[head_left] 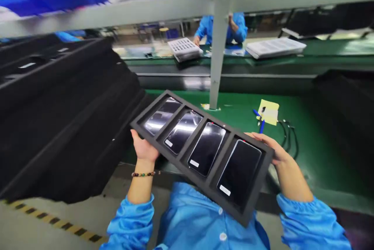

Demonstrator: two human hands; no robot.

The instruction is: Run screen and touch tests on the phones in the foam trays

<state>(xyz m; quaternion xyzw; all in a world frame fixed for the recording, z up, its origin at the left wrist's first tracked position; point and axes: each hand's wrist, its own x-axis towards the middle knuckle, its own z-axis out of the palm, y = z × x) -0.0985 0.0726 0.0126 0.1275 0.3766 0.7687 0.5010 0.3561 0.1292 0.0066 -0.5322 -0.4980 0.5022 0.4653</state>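
Held tilted in front of me is a dark foam tray [209, 183] whose compartments each hold a smartphone [207, 148], screen up. Three of these phones show a small white label at their lower end, and glare lies across the two on the left. My left hand [143, 148] grips the tray's left end, palm under its lower edge. At the right end, my right hand [271, 147] is closed round the far edge, with some fingers hidden beneath. The tray is above the near edge of a green work surface [318, 156].
Black cloth [73, 125] drapes the left side, and more hangs at right. A metal post [217, 47] rises ahead. Yellow paper [270, 111], blue pens and a black cable [289, 137] lie to the right. Across the bench, a person [206, 28] sits by white trays [184, 47].
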